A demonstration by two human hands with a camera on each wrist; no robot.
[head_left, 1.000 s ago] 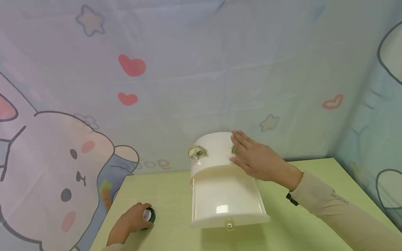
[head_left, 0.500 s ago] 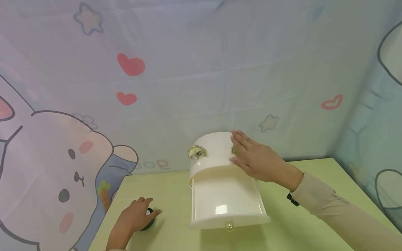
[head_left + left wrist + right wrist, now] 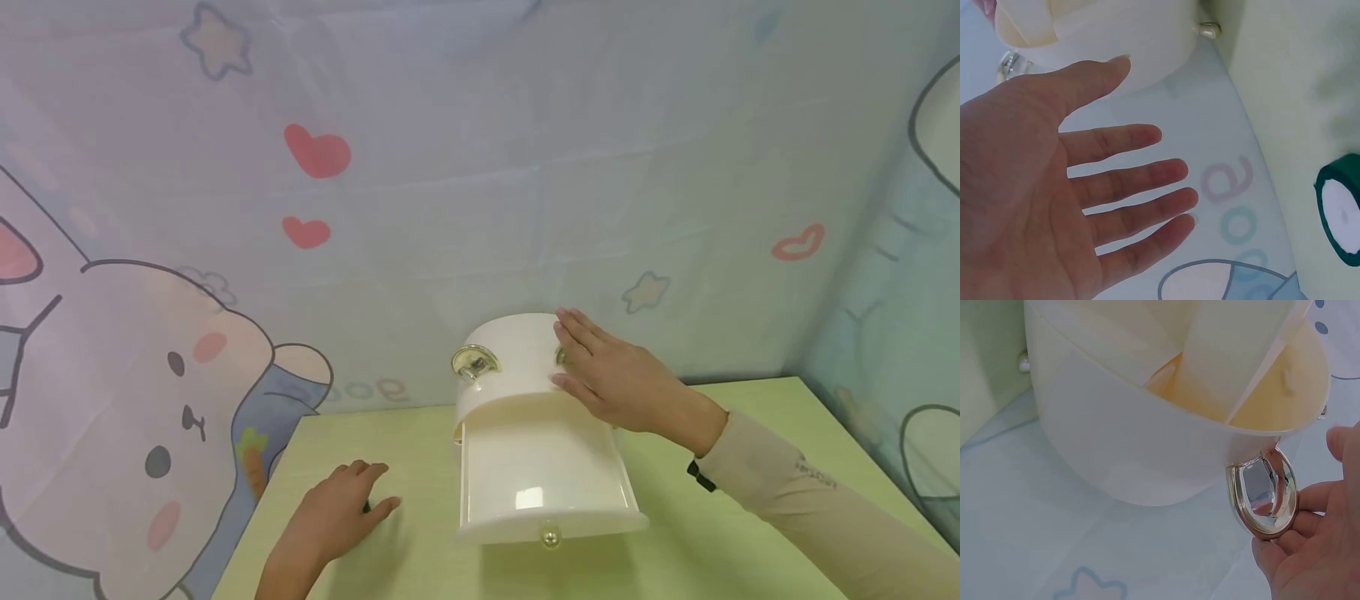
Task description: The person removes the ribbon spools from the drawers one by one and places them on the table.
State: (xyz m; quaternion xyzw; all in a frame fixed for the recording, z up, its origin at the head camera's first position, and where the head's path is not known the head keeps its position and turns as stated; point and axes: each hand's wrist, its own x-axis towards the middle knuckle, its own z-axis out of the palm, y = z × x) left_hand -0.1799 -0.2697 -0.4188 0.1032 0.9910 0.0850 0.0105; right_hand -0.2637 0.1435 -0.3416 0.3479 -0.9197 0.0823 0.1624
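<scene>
A white rounded box [image 3: 513, 358] stands on the table with its drawer [image 3: 540, 467] pulled out, a gold knob [image 3: 550, 537] on the drawer front. My right hand [image 3: 626, 379] rests on the box's upper right, fingers straight and together. In the right wrist view its fingertips touch a shiny gold ear-shaped fitting [image 3: 1264, 494]. To the left of the box, my left hand [image 3: 330, 518] hovers over the table, fingers spread and palm bare. A dark green roll with a white round face [image 3: 1341, 215], like a ribbon spool, lies on the table, mostly hidden under that hand in the head view.
The pale green table [image 3: 408, 442] backs onto a printed cloth [image 3: 420, 208] with hearts, stars and a rabbit. A second gold fitting [image 3: 474, 362] juts from the box's upper left. Another cloth wall [image 3: 885, 333] borders the right side.
My left hand has let go of the green roll, spread its fingers and moved slightly up and right. The roll stays on the table. My right hand keeps its place on the box.
</scene>
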